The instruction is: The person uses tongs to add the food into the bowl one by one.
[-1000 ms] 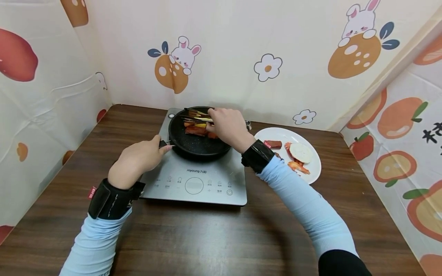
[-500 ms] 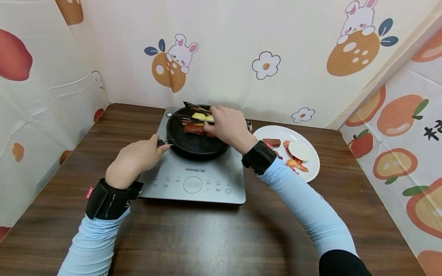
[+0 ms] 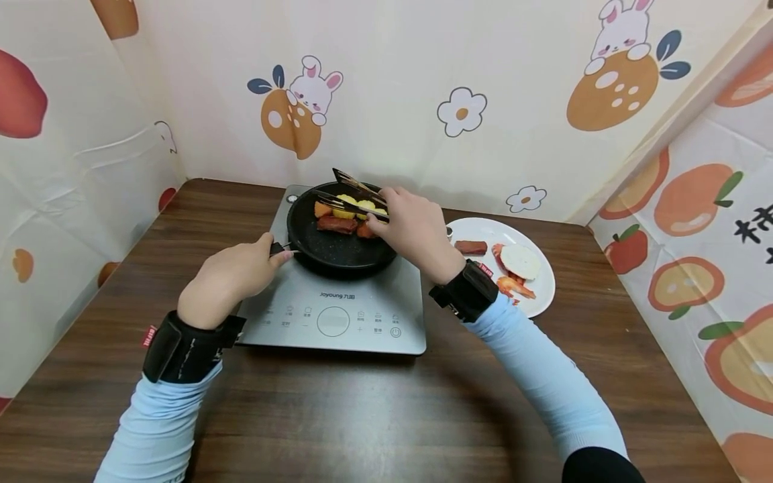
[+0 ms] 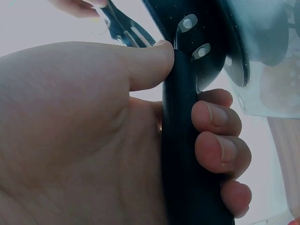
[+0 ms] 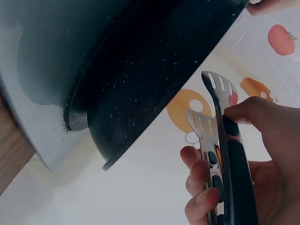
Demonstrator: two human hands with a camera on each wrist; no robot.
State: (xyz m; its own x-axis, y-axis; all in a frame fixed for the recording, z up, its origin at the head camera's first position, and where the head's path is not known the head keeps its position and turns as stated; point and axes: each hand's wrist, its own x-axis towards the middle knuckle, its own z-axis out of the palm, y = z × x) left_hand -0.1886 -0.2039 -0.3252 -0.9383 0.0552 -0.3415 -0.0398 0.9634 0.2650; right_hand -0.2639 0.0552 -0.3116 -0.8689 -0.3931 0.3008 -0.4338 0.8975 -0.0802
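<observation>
My left hand [image 3: 232, 278] grips the black handle [image 4: 180, 140] of a frying pan [image 3: 338, 251], fingers curled round it and thumb on top. In my right hand [image 3: 417, 228] is a pair of slotted metal tongs [image 5: 218, 136] with black grips. Their two arms stand apart over the far right part of the pan, with nothing between the tips in the right wrist view. Below them in the pan lie yellow corn-like pieces [image 3: 344, 203], a brown-red slab of meat [image 3: 337, 225], an orange chunk [image 3: 323, 209] and a reddish piece [image 3: 365, 231].
The pan is on a silver induction cooker [image 3: 374, 302] at the back of the wooden table [image 3: 338, 416]. To its right, a white plate [image 3: 546, 288] bears a meat slab [image 3: 470, 247], a round white slice [image 3: 521, 262] and shrimp-like pieces [image 3: 515, 287]. Printed cloth [image 3: 392, 134] hangs behind.
The right hand has moved right and lifted the tongs a little, their arms spreading wider. More of the yellow pieces shows now. The left hand keeps its hold on the handle.
</observation>
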